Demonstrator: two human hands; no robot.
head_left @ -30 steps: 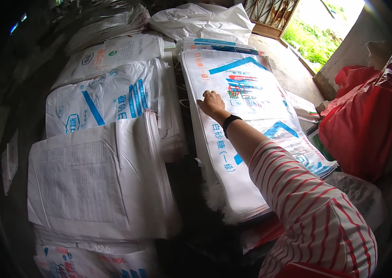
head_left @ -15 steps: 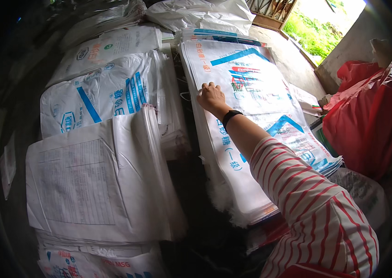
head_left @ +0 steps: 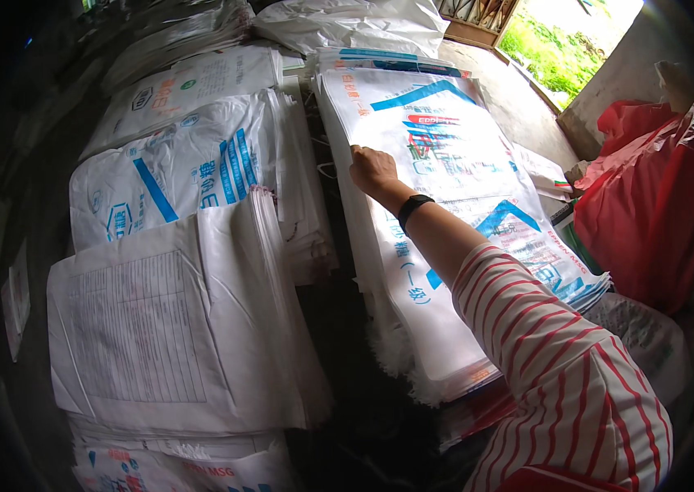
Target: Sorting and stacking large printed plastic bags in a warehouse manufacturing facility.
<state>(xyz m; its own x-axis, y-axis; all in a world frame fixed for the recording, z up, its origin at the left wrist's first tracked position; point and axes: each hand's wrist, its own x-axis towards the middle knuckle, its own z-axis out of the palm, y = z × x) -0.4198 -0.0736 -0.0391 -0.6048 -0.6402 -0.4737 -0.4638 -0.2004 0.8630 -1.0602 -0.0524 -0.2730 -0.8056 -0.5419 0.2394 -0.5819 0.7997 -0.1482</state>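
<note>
While the right hand has slid toward nine o'clock, it now pinches the left edge of the white woven sack with blue-and-red print.
Flat sack stacks fill the floor; a red plastic bag sits at three o'clock, a bright doorway at one.

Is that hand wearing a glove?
No, the right hand is bare, with only a black wristband, resting on the white printed woven sack stack.

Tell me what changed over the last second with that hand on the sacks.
The right hand slid slightly toward the left edge of the top sack and rests there, fingers curled at the edge. The stacks of sacks and the red bag stayed put.
</note>
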